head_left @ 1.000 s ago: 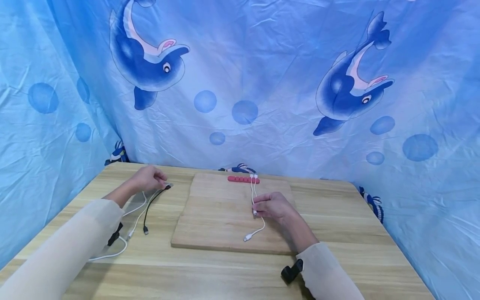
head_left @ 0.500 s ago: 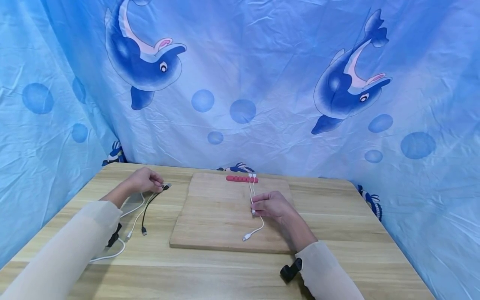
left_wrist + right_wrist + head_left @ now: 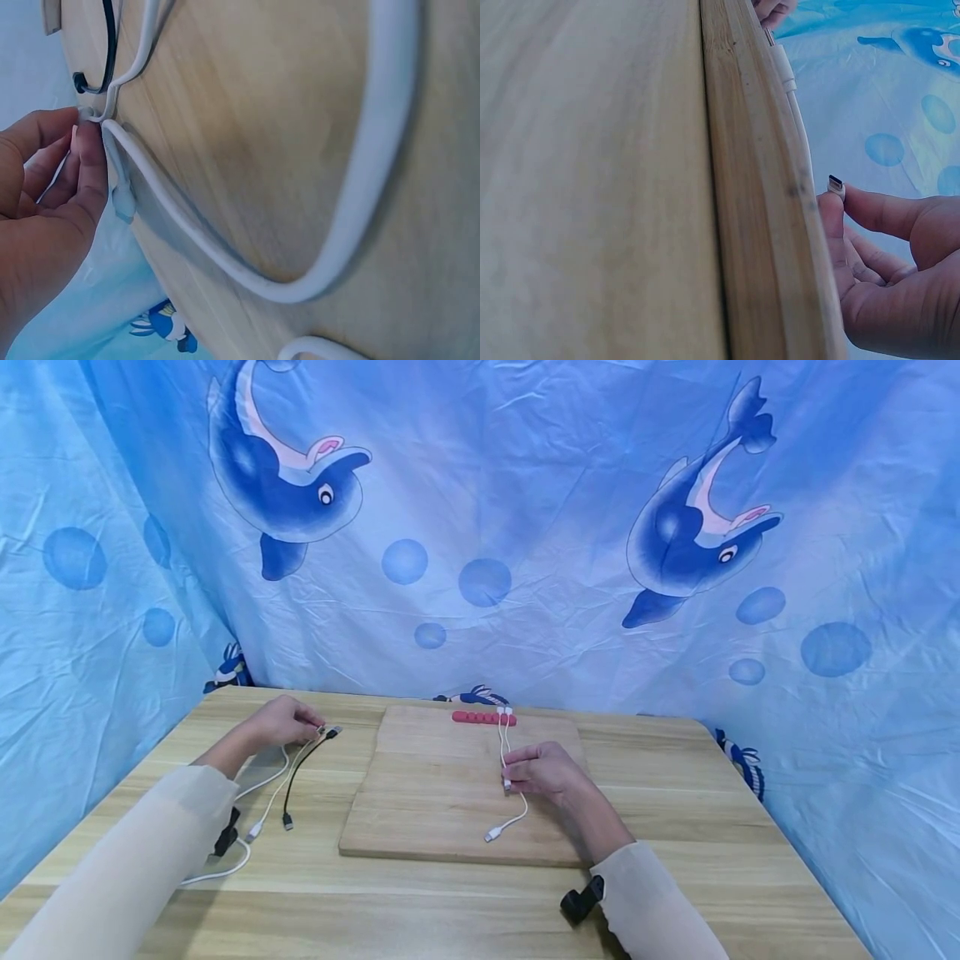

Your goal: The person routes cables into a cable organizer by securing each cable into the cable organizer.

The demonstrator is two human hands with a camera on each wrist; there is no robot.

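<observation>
In the head view, my left hand point(image 3: 283, 722) is at the table's back left. Its thumb and fingertips pinch the end of a white charging cable point(image 3: 88, 114). Close by lie a black charging cable point(image 3: 295, 781) and another white cable point(image 3: 264, 783). My right hand point(image 3: 547, 771) pinches a white USB-C plug point(image 3: 836, 187) just above the wooden board point(image 3: 420, 793). From that hand a white cord runs up to a red cable holder point(image 3: 472, 717), where two white plugs sit at its right end. A second white cable's plug point(image 3: 492, 834) rests on the board.
The wooden table point(image 3: 675, 827) extends around the board. A blue curtain point(image 3: 570, 635) with printed dolphins hangs behind and at both sides. One loop of white cable point(image 3: 225, 874) lies near my left sleeve point(image 3: 150, 852).
My left hand has drawn slightly left with the white cable end, and that cable's lower plug has slid a little left. The right hand keeps its place.
</observation>
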